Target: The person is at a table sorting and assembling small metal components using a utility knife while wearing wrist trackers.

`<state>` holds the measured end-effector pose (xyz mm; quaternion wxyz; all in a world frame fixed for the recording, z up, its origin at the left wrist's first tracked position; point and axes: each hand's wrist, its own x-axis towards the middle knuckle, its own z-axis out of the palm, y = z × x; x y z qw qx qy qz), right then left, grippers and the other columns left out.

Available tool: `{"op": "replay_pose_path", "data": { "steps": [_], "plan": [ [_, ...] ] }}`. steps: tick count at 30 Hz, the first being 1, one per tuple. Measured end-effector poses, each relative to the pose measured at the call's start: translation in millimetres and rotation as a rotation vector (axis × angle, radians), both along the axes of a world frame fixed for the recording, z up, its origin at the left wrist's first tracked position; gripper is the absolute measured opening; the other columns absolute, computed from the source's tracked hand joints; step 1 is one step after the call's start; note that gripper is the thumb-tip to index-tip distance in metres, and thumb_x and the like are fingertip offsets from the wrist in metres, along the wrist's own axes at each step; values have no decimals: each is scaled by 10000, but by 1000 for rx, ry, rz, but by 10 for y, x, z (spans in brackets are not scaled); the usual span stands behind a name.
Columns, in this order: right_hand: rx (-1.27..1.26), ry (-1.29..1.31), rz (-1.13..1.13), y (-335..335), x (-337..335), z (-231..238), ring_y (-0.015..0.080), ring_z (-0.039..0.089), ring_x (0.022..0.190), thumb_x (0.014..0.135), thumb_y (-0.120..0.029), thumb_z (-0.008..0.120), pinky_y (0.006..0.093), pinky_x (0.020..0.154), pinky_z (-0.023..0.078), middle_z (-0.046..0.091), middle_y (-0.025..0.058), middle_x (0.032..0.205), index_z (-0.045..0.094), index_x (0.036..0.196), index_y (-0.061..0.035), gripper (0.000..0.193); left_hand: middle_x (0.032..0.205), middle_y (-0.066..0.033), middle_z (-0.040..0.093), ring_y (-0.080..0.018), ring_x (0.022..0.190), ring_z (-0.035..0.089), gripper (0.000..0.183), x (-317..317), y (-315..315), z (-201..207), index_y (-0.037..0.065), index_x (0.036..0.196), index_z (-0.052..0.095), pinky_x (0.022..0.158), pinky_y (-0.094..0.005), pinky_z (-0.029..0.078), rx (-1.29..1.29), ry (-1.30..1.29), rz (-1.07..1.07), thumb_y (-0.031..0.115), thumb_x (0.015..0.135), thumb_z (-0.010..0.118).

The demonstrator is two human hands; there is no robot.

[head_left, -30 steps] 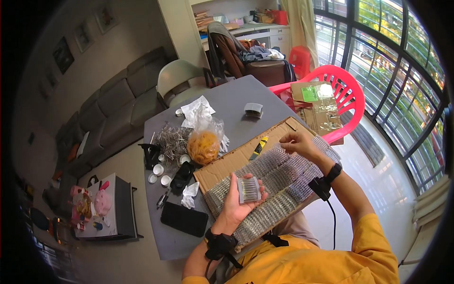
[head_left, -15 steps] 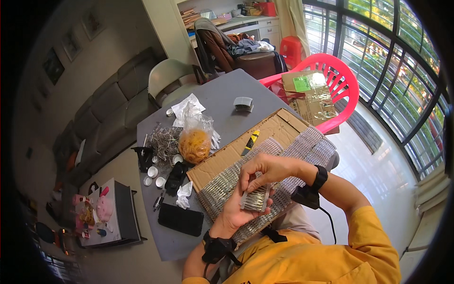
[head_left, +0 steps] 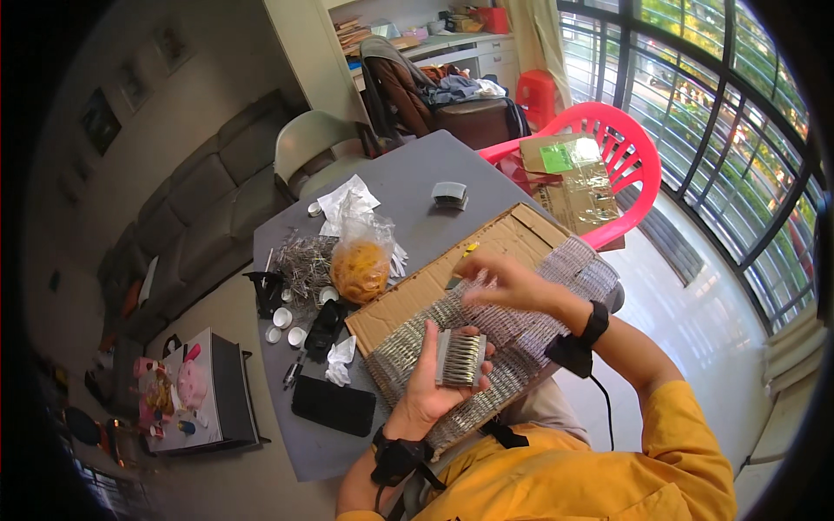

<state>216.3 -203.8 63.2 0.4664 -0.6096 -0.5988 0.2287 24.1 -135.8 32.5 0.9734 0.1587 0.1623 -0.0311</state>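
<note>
My left hand is palm up, fingers curled around the edges of a small flat pack of slim silvery metal pieces, lined up in a row. Above and beyond it, my right hand hovers over the cardboard with thumb and fingers apart; nothing shows in it. Partly covered by those fingers lies a yellow and black utility knife. Below both hands, sheets of silvery metal pieces in close rows are spread on a flat cardboard tray, which overhangs the near table edge.
On the grey table are a clear bag of orange-yellow rubber bands, a heap of thin metal pieces, white caps, crumpled tissue, a black pouch and a small grey stack. A pink chair holds a cardboard box.
My right hand has let go of the pack and moved up and away, over the utility knife. The left hand keeps the pack, now more fully visible.
</note>
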Motion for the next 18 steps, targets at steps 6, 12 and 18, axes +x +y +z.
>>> {"op": "replay_pose_path", "data": {
  "steps": [6, 12, 18],
  "plan": [
    [-358, -578, -451, -48, 650, -611, 320, 547, 910, 671, -433, 669, 378, 765, 446, 569, 180, 965, 538, 1026, -27, 555, 994, -151, 525, -262, 851, 541, 492, -5, 75, -120, 103, 1030, 516, 707, -390, 489, 11, -22, 192, 542, 813, 464],
    [-169, -421, -458, -14, 764, -836, 253, 574, 692, 671, -334, 713, 333, 617, 462, 584, 136, 763, 535, 1021, 2, 517, 1017, -136, 522, -243, 922, 531, 379, -12, 71, -147, 127, 1036, 485, 775, -388, 490, -15, -42, 245, 408, 798, 575],
    [-141, 182, -433, -98, 535, -388, 79, 482, 530, 765, -148, 652, 209, 474, 399, 514, 3, 647, 522, 1053, -35, 335, 998, -136, 524, -265, 921, 519, 404, 5, 55, -193, 127, 1017, 500, 799, -404, 464, -4, -58, 388, 476, 814, 502]
  ]
}}
